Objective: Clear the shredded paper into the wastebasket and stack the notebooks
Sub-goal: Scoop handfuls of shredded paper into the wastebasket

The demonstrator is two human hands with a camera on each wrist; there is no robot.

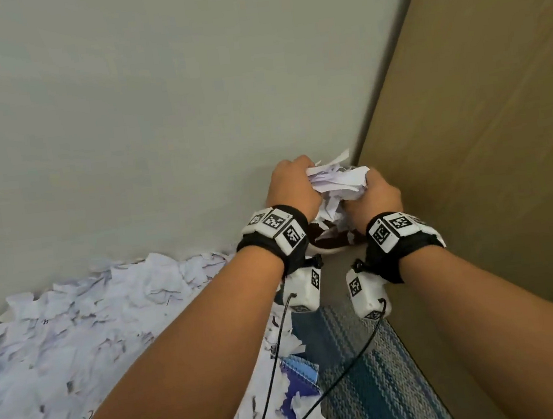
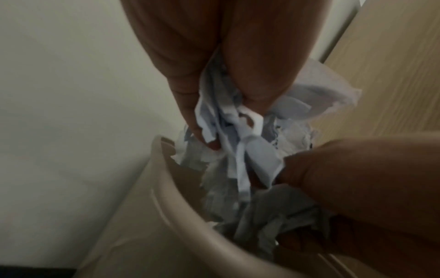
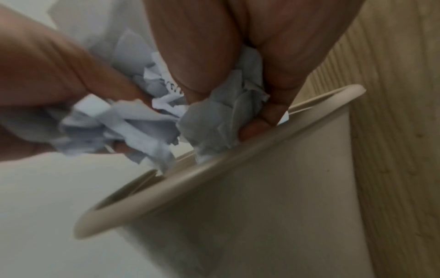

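Observation:
A wad of white shredded paper (image 1: 337,181) is squeezed between my two hands in the room corner. My left hand (image 1: 291,187) grips its left side and my right hand (image 1: 373,194) its right side, fingers curled into it. Directly below hangs the mouth of the beige wastebasket (image 1: 327,243), mostly hidden by my wrists. In the left wrist view, strips of the paper (image 2: 238,135) dangle from my left hand (image 2: 226,116) over the basket rim (image 2: 171,188). In the right wrist view, my right hand (image 3: 226,97) clutches paper (image 3: 133,124) above the rim (image 3: 190,173).
A large pile of shredded paper (image 1: 76,335) covers the floor at the left along the pale wall (image 1: 152,102). A blue spiral notebook (image 1: 300,372) and a purple one (image 1: 297,400) lie partly buried beside a striped rug (image 1: 366,371). A wooden panel (image 1: 481,117) stands at the right.

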